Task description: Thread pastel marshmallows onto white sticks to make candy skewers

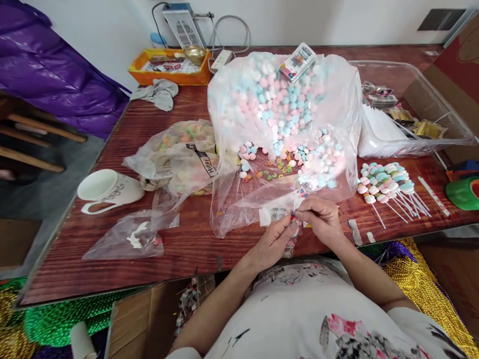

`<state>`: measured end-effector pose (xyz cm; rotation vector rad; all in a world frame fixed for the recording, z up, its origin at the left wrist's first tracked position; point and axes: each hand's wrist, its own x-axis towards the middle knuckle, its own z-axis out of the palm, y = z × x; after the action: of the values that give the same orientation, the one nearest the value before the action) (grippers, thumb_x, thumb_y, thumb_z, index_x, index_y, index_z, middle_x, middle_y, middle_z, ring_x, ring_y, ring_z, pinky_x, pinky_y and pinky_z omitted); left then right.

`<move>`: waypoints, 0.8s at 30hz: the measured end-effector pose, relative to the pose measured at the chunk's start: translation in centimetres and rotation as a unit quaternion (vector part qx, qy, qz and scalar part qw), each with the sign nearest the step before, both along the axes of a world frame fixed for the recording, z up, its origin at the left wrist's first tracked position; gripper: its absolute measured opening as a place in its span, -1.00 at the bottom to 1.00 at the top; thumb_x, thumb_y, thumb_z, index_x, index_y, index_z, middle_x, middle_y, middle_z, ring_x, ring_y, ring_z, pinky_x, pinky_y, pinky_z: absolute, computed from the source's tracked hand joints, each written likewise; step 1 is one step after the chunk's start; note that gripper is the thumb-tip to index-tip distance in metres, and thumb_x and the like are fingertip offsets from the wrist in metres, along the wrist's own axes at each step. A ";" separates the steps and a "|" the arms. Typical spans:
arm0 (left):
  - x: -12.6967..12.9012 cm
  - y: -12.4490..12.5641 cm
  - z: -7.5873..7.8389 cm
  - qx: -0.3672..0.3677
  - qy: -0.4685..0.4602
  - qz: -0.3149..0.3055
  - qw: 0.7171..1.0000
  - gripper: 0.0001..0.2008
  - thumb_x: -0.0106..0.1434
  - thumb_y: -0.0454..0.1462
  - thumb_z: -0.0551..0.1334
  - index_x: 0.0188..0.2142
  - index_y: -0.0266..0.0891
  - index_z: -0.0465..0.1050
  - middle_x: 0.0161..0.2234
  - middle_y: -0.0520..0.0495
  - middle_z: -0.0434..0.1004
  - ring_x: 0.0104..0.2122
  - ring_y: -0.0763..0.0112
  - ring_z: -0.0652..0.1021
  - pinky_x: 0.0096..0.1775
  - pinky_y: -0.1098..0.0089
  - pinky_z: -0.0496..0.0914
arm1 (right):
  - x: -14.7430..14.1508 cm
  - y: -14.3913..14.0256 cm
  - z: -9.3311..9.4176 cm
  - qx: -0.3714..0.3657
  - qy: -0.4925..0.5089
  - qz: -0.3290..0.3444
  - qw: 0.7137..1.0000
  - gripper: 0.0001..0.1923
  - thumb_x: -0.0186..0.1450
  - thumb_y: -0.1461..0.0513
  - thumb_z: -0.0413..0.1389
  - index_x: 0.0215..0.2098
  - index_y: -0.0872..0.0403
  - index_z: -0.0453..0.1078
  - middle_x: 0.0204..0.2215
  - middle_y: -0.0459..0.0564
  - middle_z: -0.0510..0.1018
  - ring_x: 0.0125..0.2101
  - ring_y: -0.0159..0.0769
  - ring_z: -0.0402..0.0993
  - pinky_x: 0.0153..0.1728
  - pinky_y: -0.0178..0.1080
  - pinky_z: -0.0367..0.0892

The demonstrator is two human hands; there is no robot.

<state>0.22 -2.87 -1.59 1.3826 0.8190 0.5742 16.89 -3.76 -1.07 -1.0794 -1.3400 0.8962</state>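
Hands at lower centre: left hand (275,238) & right hand (321,217) fingertips pinching small sweet packet (294,219) together, just below big candy bag (284,134).

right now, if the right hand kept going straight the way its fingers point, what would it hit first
The right hand points left, toward the left hand. It would probably meet the left hand's fingertips first, since both pinch the same small candy piece at the edge of the big plastic bag. Depth is unclear.
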 end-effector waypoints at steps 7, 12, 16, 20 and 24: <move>-0.8 1.3 1.5 -0.087 0.026 -0.072 0.993 -0.55 0.31 0.09 0.10 -0.45 -0.24 0.29 -0.49 0.06 0.23 -0.49 0.53 0.25 -0.44 0.50 0.22 | 0.4 0.0 0.2 0.106 -0.113 -0.104 0.982 -0.88 0.32 0.31 0.10 -0.37 0.01 0.43 -0.50 -0.12 0.45 -0.46 -0.38 0.38 -0.39 -0.27 0.32; -1.6 1.7 0.3 -0.176 -0.025 -0.090 0.980 -0.52 0.22 0.14 0.16 -0.48 -0.24 0.29 -0.51 0.02 0.33 -0.54 0.55 0.29 -0.50 0.50 0.18 | 2.8 -0.7 1.1 0.289 -0.459 -0.011 0.840 -0.63 0.30 0.33 0.09 0.01 -0.16 0.43 0.03 -0.03 0.51 0.04 -0.13 0.35 -0.01 0.00 0.24; -1.8 1.8 0.2 -0.200 -0.065 -0.190 0.959 -0.50 0.19 0.14 0.21 -0.53 -0.24 0.27 -0.51 0.00 0.35 -0.51 0.50 0.40 -0.43 0.45 0.26 | 3.7 -1.0 1.1 0.350 -0.581 0.121 0.724 -0.65 0.39 0.31 -0.01 0.11 -0.05 0.36 0.08 -0.05 0.50 0.20 -0.15 0.19 0.10 0.10 0.03; -1.7 2.0 0.8 -0.204 -0.065 -0.275 0.937 -0.57 0.22 0.10 0.20 -0.43 -0.23 0.31 -0.48 0.03 0.33 -0.48 0.48 0.41 -0.37 0.41 0.30 | 3.6 -1.0 1.5 0.402 -0.550 0.155 0.715 -0.77 0.37 0.35 0.02 -0.06 0.04 0.42 -0.20 -0.02 0.58 0.05 -0.18 0.30 0.03 0.08 0.02; -2.0 1.4 0.9 -0.048 0.040 -0.308 0.949 -0.60 0.36 0.04 0.01 -0.40 -0.22 0.27 -0.47 0.03 0.31 -0.45 0.45 0.37 -0.36 0.41 0.31 | 2.4 -1.9 0.9 0.317 -0.545 0.148 0.762 -0.79 0.31 0.41 -0.01 -0.38 0.06 0.38 -0.50 -0.07 0.45 -0.22 -0.20 0.32 -0.13 0.01 0.03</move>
<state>-1.74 -1.44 -0.71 1.4821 0.4285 -0.0072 19.30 -5.63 -0.17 -0.8168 -2.5909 -0.1581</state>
